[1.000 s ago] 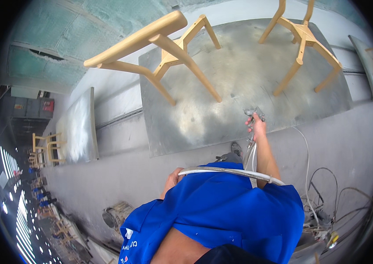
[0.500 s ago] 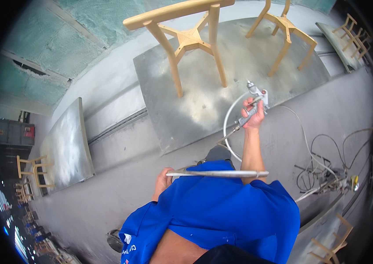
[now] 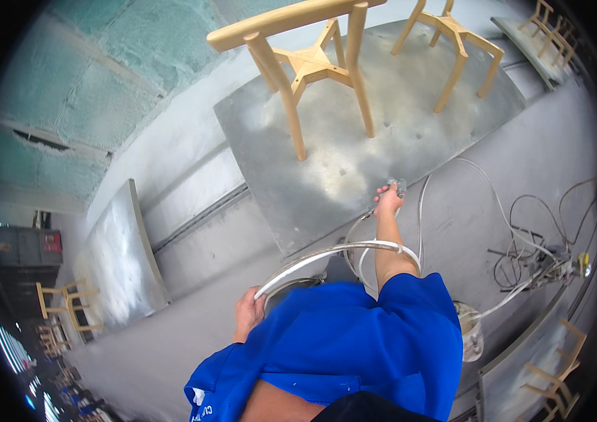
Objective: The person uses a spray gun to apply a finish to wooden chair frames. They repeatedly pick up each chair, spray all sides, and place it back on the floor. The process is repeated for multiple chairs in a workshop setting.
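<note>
My right hand (image 3: 387, 202) is closed around a metal spray gun (image 3: 400, 186), low in front of me at the near edge of a grey panel (image 3: 263, 204). A pale hose (image 3: 291, 263) arcs from my closed left hand (image 3: 248, 310) across to my right forearm. On the panel, beyond the gun, stands a bare wooden chair frame (image 3: 312, 65). A second wooden frame (image 3: 453, 29) is farther right on the same panel. Most of the gun's handle is hidden by my fingers.
Hoses run over the floor to a cluster of equipment (image 3: 541, 266) at the right. A bucket (image 3: 473, 341) stands by my right side. Another panel (image 3: 126, 253) lies left, with chair frames (image 3: 70, 304) beside it. More frames (image 3: 555, 366) sit at lower right.
My right hand and the spray gun have come down and nearer to my body. The hose between my hands now bows upward. The bucket has come into sight.
</note>
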Action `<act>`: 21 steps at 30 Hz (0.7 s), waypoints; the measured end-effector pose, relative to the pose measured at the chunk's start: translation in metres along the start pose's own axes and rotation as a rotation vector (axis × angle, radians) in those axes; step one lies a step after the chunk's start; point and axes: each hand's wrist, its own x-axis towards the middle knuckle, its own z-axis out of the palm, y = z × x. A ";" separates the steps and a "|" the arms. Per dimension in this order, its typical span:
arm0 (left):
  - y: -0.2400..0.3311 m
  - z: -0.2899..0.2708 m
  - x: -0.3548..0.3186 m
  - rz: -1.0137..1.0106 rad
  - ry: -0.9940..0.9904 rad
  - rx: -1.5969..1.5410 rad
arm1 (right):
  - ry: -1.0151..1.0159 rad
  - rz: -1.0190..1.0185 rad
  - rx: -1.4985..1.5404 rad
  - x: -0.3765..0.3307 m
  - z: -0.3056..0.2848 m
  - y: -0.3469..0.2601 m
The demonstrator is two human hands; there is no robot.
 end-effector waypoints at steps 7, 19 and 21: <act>-0.051 -0.039 0.052 0.022 -0.196 0.003 | -0.314 -0.132 0.172 -0.085 0.030 -0.006; -0.141 -0.115 0.099 0.233 -0.385 -0.022 | -0.448 -0.193 0.411 -0.197 0.032 -0.010; -0.143 -0.118 0.099 0.301 -0.370 0.000 | -0.516 -0.141 0.544 -0.199 0.023 -0.005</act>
